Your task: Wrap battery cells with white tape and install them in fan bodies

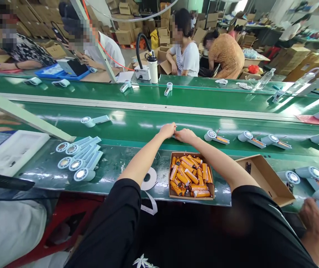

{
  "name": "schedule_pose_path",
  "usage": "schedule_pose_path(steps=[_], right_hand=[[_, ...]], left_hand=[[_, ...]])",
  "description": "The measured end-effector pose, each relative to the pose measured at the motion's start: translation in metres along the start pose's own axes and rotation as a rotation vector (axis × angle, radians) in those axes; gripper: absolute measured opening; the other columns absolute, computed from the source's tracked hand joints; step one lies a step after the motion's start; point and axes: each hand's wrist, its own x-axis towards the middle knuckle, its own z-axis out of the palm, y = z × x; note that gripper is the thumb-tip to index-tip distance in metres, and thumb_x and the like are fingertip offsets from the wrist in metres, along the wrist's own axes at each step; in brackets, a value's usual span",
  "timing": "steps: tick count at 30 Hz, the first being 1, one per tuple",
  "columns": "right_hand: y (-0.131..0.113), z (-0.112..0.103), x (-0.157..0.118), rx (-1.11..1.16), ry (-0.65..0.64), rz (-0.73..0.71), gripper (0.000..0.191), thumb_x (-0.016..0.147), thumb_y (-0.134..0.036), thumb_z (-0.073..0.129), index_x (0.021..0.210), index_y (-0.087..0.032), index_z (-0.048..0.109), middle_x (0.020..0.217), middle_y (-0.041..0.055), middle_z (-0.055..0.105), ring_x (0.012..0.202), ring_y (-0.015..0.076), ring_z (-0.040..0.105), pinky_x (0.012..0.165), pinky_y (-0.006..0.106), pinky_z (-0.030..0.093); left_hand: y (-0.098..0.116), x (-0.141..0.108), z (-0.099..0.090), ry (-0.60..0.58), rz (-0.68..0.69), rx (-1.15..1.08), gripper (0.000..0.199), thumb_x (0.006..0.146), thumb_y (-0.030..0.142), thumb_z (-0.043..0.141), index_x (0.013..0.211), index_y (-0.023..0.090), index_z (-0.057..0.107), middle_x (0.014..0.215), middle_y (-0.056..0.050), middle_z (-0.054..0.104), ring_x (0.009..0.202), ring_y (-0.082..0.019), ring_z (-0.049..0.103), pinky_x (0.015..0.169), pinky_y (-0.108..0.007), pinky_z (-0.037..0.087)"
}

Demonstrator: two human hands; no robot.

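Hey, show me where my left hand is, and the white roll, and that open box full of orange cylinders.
Left hand (167, 130): head view, on the back of the hand.
White roll (153, 180): head view, on its flat face.
Open box (192, 198): head view, on its near rim.

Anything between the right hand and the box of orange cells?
Nothing visible blocks the right hand from the open box of orange cells; only the belt's near edge and the box's far wall lie between.

Bright, wide-angle view with bent edges
White glare streaks the green conveyor (148, 96); faces above it are pixelated.
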Motion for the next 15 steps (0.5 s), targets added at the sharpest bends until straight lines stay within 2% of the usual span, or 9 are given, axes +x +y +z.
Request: schedule_pose_path(steps=[5, 8, 10, 15], right_hand=[[-0.011, -0.01, 0.002, -0.13, -0.102, 0.016, 0.044, 0.102, -0.04, 0.051, 0.14, -0.029, 0.07, 0.13, 0.0148, 0.074, 0.117, 0.0331, 0.071, 0.099, 0.044, 0.053], [-0.017, -0.024, -0.011, -0.175, -0.121, -0.009, 0.044, 0.101, -0.038, 0.05, 0.138, -0.029, 0.072, 0.127, 0.0141, 0.076, 0.117, 0.0324, 0.071, 0.098, 0.043, 0.053], [-0.017, -0.029, -0.022, -0.191, -0.118, -0.028, 0.044, 0.101, -0.035, 0.049, 0.138, -0.032, 0.072, 0.126, 0.0123, 0.077, 0.115, 0.0312, 0.072, 0.097, 0.041, 0.054], [-0.004, -0.014, -0.029, -0.211, -0.087, 0.024, 0.054, 0.1, -0.036, 0.048, 0.152, -0.034, 0.061, 0.128, 0.0154, 0.075, 0.113, 0.0346, 0.074, 0.09, 0.043, 0.055]], left_hand=[[0.006, -0.005, -0.003, 0.006, -0.044, -0.081, 0.028, 0.107, 0.021, 0.043, 0.128, 0.019, 0.061, 0.122, -0.013, 0.076, 0.115, -0.025, 0.069, 0.093, -0.034, 0.052], [0.015, -0.019, -0.008, 0.011, -0.057, -0.108, 0.028, 0.107, 0.023, 0.048, 0.131, 0.018, 0.062, 0.123, -0.012, 0.075, 0.115, -0.024, 0.07, 0.094, -0.035, 0.054], [0.022, -0.028, -0.008, 0.021, -0.059, -0.116, 0.031, 0.108, 0.028, 0.053, 0.135, 0.016, 0.061, 0.124, -0.012, 0.073, 0.115, -0.024, 0.07, 0.098, -0.04, 0.055], [0.031, -0.035, -0.007, 0.038, -0.063, -0.141, 0.035, 0.108, 0.038, 0.056, 0.135, 0.017, 0.063, 0.127, -0.011, 0.07, 0.118, -0.025, 0.067, 0.105, -0.048, 0.054]])
